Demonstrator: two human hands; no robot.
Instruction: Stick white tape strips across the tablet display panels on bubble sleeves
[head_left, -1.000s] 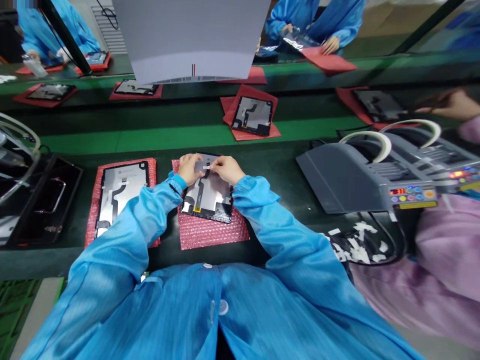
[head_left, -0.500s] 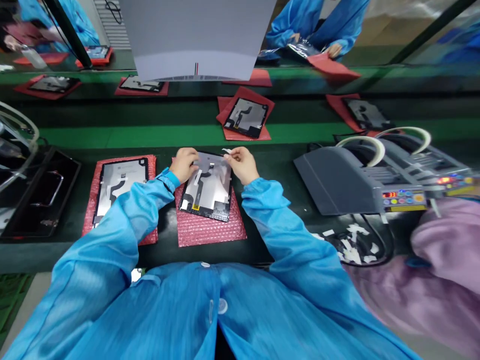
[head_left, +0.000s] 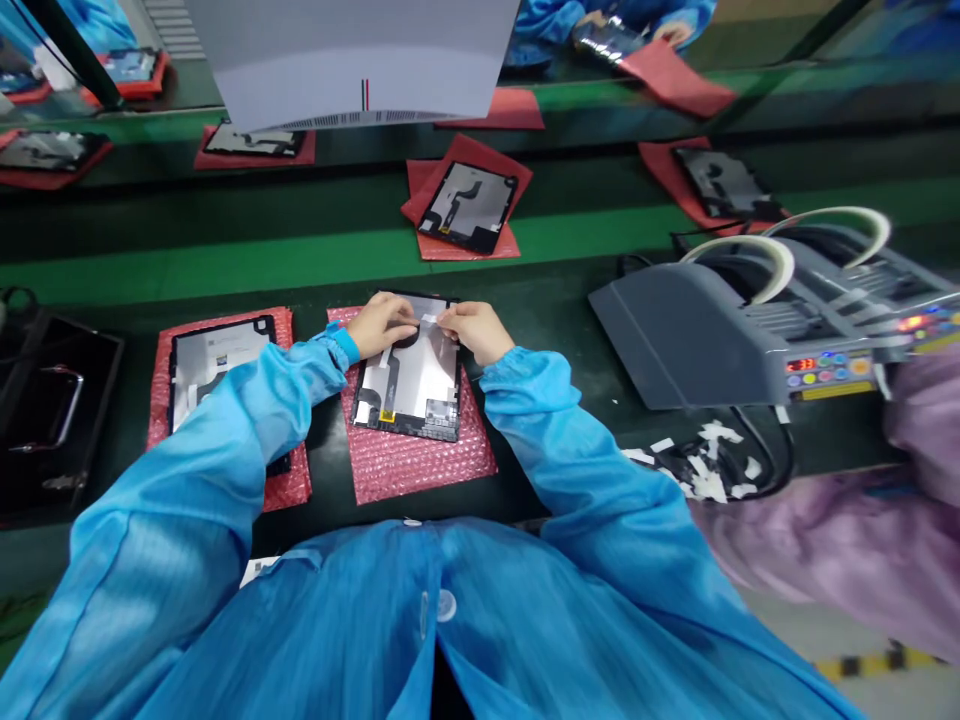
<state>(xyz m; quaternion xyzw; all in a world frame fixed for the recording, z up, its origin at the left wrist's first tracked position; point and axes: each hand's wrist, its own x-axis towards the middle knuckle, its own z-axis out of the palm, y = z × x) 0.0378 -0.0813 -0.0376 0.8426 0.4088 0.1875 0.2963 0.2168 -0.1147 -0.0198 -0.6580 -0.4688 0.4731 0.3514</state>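
A tablet-sized display panel (head_left: 437, 375), with a silvery back and a dark flex cable (head_left: 392, 380), lies slightly turned on pink bubble wrap (head_left: 420, 468). My left hand (head_left: 381, 325) rests over the panel's upper left edge. Its fingers reach across the upper part of the cable and lie on the surface, apart from one another as far as they show. Over the upper right part, my right hand (head_left: 478, 330) is closed in a pinch. A small white piece of tape (head_left: 430, 319) shows at its fingertips, close to the panel's surface.
Left of my work, another panel (head_left: 225, 352) lies on pink wrap. Grey machines (head_left: 697, 330) with curved tubes stand right, with white scraps (head_left: 709, 470) nearby. Ahead, a panel on red sheets (head_left: 471, 205) lies beneath a shelf edge. A black case (head_left: 52, 400) stands far left.
My right hand has lowered from the panel's top right corner inward to its surface, bringing the white piece along. My left fingers have shifted right across the cable. The camera view has shifted.
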